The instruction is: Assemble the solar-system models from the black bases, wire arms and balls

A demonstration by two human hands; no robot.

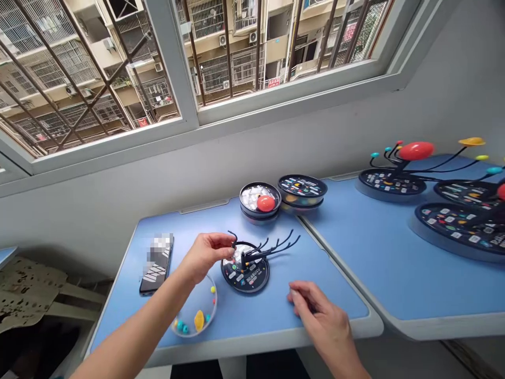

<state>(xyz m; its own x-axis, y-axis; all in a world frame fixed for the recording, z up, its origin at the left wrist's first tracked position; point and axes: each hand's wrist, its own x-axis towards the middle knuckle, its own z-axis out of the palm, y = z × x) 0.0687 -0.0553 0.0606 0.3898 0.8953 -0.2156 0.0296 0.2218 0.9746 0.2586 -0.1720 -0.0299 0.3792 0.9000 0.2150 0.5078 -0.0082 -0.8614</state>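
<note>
Well, my left hand [207, 256] pinches a black wire arm [268, 250]

Far left on the blue desk [118, 321] lies a phone [157, 268], and part of it is blurred. Below my left hand sits a clear round dish [207, 305] with small balls and a yellow piece in it. My fingers are closed on the wire arm, which sticks out from a black round base [245, 279] in the middle of the desk. Up behind it are two round tins [302, 190], side by side. The open one has silver bits and a red ball [265, 203]. My right hand [315, 310] is by the front edge, fingers curled, holding nothing. Far right, on another blue desk [394, 263], stand black bases [390, 181] with colored balls on wire arms.
</note>
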